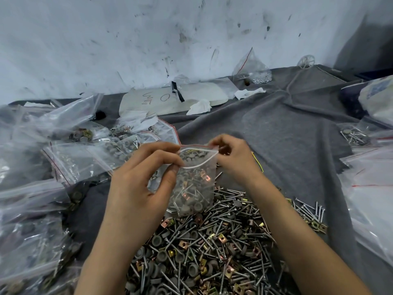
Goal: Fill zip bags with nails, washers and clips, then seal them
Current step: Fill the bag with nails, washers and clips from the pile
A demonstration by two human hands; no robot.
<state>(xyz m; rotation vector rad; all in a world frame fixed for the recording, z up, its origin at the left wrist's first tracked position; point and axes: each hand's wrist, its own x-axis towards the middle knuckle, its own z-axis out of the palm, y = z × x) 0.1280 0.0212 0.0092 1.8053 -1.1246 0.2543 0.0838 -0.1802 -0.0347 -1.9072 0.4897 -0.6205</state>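
Observation:
A small clear zip bag [194, 184] with a red top line hangs upright above the pile, partly filled with nails, grey washers and copper-coloured clips. Its mouth gapes open. My left hand [144, 177] pinches the bag's left top edge between thumb and fingers. My right hand [231, 156] pinches the right top corner. Below lies a big loose pile of nails, washers and clips [212, 248] on the grey cloth [287, 135].
Filled zip bags [42, 209] heap up along the left side. More bags [372, 188] lie at the right edge. A white foam board [170, 99], crumpled tissues and a bag of small metal parts [253, 69] sit by the stained wall.

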